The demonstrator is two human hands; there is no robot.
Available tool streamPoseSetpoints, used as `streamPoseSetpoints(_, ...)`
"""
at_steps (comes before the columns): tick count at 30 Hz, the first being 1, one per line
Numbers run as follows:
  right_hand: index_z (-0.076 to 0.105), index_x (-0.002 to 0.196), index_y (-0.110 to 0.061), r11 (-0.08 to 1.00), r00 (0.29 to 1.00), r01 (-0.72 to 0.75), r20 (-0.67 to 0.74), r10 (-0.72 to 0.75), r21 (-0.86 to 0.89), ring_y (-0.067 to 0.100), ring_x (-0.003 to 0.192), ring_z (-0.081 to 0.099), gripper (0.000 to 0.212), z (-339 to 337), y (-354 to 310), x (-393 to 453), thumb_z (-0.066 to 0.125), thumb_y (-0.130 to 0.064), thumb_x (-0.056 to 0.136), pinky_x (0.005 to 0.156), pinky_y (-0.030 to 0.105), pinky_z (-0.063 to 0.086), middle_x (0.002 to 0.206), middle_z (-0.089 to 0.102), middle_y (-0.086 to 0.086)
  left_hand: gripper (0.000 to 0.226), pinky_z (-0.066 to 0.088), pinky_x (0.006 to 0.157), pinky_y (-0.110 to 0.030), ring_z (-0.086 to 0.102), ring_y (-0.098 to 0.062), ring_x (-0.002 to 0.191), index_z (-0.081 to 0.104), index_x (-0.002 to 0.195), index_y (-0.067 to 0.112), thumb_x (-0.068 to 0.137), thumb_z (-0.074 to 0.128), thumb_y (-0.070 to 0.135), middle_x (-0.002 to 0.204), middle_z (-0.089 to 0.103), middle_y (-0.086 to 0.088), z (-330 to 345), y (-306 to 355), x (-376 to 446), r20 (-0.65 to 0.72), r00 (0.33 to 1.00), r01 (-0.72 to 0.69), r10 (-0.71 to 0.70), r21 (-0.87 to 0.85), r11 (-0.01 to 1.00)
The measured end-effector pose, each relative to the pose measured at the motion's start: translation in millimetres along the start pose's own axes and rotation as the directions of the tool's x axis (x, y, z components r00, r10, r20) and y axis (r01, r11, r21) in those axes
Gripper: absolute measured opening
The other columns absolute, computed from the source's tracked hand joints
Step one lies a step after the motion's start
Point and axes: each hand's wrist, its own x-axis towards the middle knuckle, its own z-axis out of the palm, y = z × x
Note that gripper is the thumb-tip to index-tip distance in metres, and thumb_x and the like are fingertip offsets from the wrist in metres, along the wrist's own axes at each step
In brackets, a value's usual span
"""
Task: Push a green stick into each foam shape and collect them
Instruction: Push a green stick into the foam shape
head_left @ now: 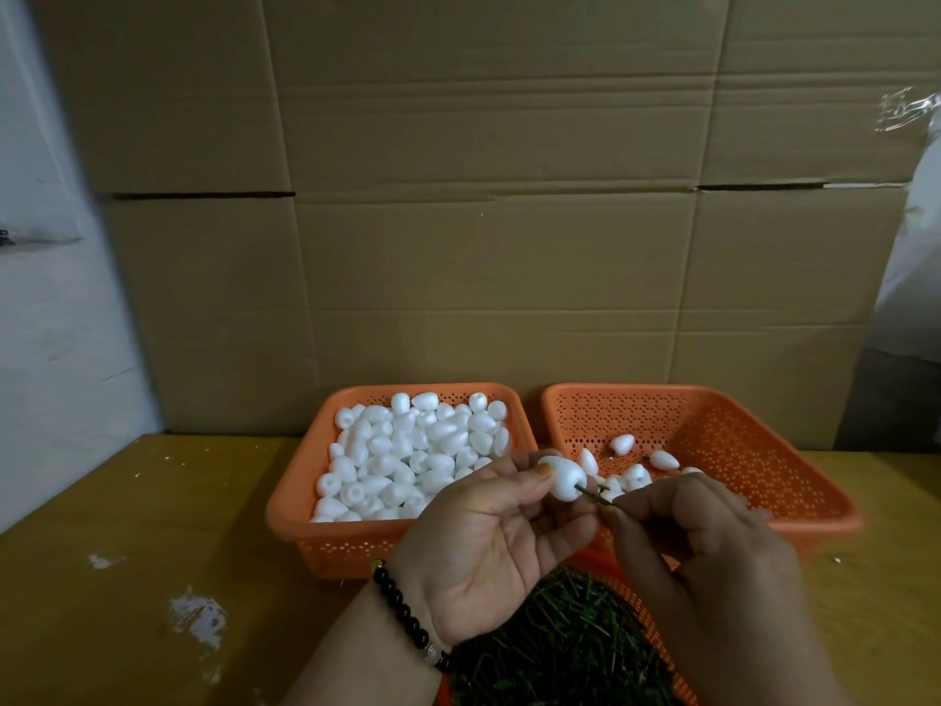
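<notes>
My left hand pinches a white foam shape between thumb and fingers, just above the gap between two orange baskets. My right hand pinches a thin green stick whose tip sits in the flat end of that foam shape. The left basket is heaped with plain foam shapes. The right basket holds several foam shapes lying near its left side. A third orange basket under my wrists is full of green sticks.
The baskets stand on a yellow-brown table with white scuff marks at the left. A wall of cardboard boxes rises right behind the baskets. A white plastic bag hangs at the far right.
</notes>
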Motion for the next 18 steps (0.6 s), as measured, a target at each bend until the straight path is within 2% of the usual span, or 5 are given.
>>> streamPoseSetpoints(3, 0.066, 0.072, -0.015, 1.000, 1.000, -0.016, 0.008, 0.016, 0.011, -0.003, 0.075, 0.058, 0.011, 0.2, -0.1, -0.2, 0.071, -0.020, 0.079, 0.061, 0.005, 0.045, 0.072, 0.057, -0.012, 0.027, 0.059, 0.065, -0.035, 0.068, -0.025, 0.072, 0.066, 0.094, 0.002, 0.066, 0.069, 0.000, 0.089, 0.068, -0.022, 0.6, -0.3, -0.3, 0.009, 1.000, -0.009, 0.009, 0.009, 1.000)
streamPoseSetpoints(5, 0.066, 0.071, -0.016, 1.000, 1.000, -0.019, 0.010, 0.019, 0.002, -0.004, 0.075, 0.057, 0.012, -0.2, -0.5, 0.0, 0.074, -0.017, 0.079, 0.060, 0.003, 0.044, 0.071, 0.057, -0.013, 0.026, 0.059, 0.065, -0.036, 0.068, -0.025, 0.073, 0.069, 0.090, 0.002, 0.065, 0.070, 0.000, 0.090, 0.067, -0.022, 0.7, -0.2, -0.6, 0.008, 1.000, -0.014, 0.014, 0.018, 1.000)
streamPoseSetpoints(10, 0.066, 0.071, -0.014, 0.999, 0.999, -0.014, 0.045, 0.015, -0.032, 0.000, 0.076, 0.057, 0.023, -1.2, 0.5, -0.1, 0.082, 0.001, 0.064, 0.062, 0.007, 0.046, 0.070, 0.058, -0.010, 0.026, 0.059, 0.066, -0.035, 0.067, -0.024, 0.074, 0.063, 0.098, 0.001, 0.072, 0.066, -0.001, 0.092, 0.067, -0.021, 0.5, -0.9, -1.1, -0.004, 1.000, -0.022, 0.022, 0.049, 0.999)
streamPoseSetpoints(14, 0.067, 0.071, -0.014, 1.000, 0.998, -0.008, 0.057, 0.009, -0.029, 0.000, 0.073, 0.058, 0.025, -1.4, 0.7, -0.6, 0.083, 0.003, 0.061, 0.060, 0.008, 0.046, 0.071, 0.058, -0.011, 0.033, 0.058, 0.065, -0.034, 0.066, -0.023, 0.075, 0.061, 0.100, 0.001, 0.068, 0.069, 0.001, 0.092, 0.067, -0.020, 1.0, -1.8, -0.9, -0.017, 0.999, -0.028, 0.029, 0.082, 0.996)
streamPoseSetpoints(18, 0.067, 0.071, -0.014, 1.000, 0.998, -0.006, 0.064, 0.007, -0.022, 0.001, 0.071, 0.058, 0.026, -1.1, 0.6, -0.9, 0.083, 0.004, 0.061, 0.059, 0.011, 0.048, 0.070, 0.059, -0.011, 0.026, 0.058, 0.065, -0.034, 0.066, -0.024, 0.075, 0.062, 0.099, 0.001, 0.073, 0.067, 0.002, 0.093, 0.067, -0.020, 1.9, -3.3, -0.9, -0.021, 0.999, -0.039, 0.041, 0.102, 0.994)
